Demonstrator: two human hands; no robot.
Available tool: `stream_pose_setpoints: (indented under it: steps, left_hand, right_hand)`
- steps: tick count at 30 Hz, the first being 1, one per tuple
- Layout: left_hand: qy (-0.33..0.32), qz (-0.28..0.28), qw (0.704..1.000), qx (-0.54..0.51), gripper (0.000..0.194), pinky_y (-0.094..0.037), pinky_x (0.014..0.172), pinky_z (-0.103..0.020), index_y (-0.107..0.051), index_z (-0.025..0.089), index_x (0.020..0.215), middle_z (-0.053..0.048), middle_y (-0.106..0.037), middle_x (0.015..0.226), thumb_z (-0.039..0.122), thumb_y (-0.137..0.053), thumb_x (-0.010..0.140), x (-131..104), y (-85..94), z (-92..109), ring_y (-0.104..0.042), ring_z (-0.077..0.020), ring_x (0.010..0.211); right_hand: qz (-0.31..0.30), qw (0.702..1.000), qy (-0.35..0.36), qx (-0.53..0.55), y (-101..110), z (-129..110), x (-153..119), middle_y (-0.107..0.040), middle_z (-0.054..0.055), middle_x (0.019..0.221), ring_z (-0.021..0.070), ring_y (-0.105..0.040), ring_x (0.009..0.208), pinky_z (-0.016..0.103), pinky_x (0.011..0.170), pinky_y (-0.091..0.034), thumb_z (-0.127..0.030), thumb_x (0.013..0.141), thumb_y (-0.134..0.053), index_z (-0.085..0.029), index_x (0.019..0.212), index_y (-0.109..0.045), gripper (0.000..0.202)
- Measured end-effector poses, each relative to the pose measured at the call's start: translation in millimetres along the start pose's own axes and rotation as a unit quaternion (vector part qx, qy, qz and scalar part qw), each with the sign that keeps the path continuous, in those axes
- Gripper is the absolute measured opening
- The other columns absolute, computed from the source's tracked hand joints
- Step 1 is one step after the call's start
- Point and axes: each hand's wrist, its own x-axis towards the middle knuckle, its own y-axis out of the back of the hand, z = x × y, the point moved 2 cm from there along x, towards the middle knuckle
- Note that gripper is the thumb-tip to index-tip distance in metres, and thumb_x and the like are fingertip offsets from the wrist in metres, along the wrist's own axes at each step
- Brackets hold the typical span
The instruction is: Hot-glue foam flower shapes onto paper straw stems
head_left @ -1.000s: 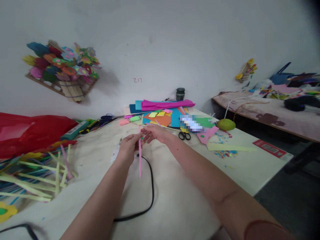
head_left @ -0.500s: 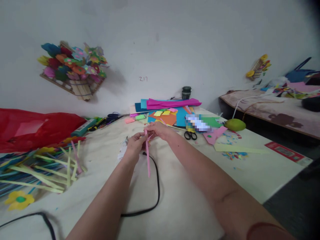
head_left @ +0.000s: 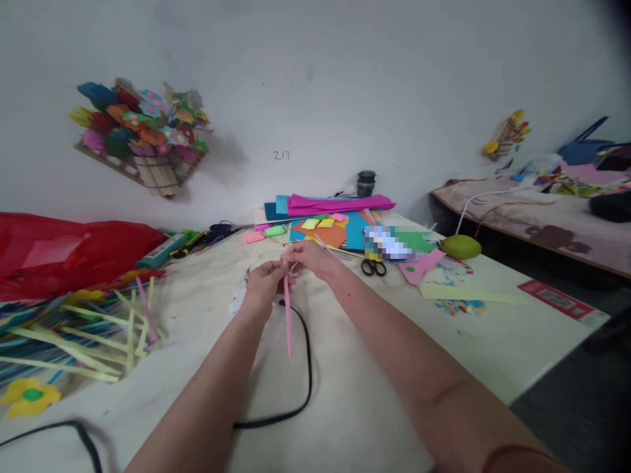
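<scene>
A narrow pink paper strip (head_left: 288, 318) hangs down from between my two hands over the middle of the table. My left hand (head_left: 266, 281) pinches its upper end between thumb and fingers. My right hand (head_left: 306, 256) meets it there, fingertips closed at the top of the same strip. Other small parts at the fingertips are too small to make out. Beneath the hands, a black cable (head_left: 310, 368) curves over the pale tabletop. Something white and crumpled (head_left: 237, 299) lies just left of my left hand.
Paper strips (head_left: 73, 335) and a yellow paper flower (head_left: 32, 395) lie at left, near a red bag (head_left: 59, 253). Black-handled scissors (head_left: 373, 267), pink paper (head_left: 419, 266), paper scraps (head_left: 458, 307) and a green fruit (head_left: 460, 246) are at right. Rolled magenta sheets (head_left: 340, 205) lie at the back.
The pink strip hangs slightly lower and straighter, its top now tucked further into the fingers. Both hands stay together in nearly the same place. The view has shifted slightly.
</scene>
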Motion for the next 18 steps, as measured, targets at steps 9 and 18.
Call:
stream_pose_setpoints:
  steps: [9,18]
  left_hand:
    - [-0.004,0.024,0.999,-0.025,0.017,-0.036,0.04,-0.021,-0.055,0.014,0.066,-0.001,-0.058,0.047,0.026,-0.065,0.058,-2.2,1.0,3.7,-0.048,-0.0102,0.037]
    - [0.022,0.033,0.997,-0.063,0.013,-0.036,0.04,-0.019,-0.056,0.012,0.062,-0.002,-0.058,0.045,0.021,-0.065,0.059,-1.4,6.3,3.3,-0.048,-0.0092,0.036]
  right_hand:
    - [0.053,0.966,0.164,-0.192,-7.3,-6.2,-1.2,-0.06,-0.002,0.062,0.0102,-0.054,0.061,0.022,0.059,-0.041,-0.017,0.07,-0.058,-0.015,0.062,-0.062,0.009]
    - [0.08,0.879,0.288,-0.373,-16.7,-4.2,-4.8,-0.063,0.001,0.07,0.0127,-0.055,0.069,0.025,0.068,-0.039,-0.015,0.076,-0.054,-0.017,0.065,-0.063,0.014]
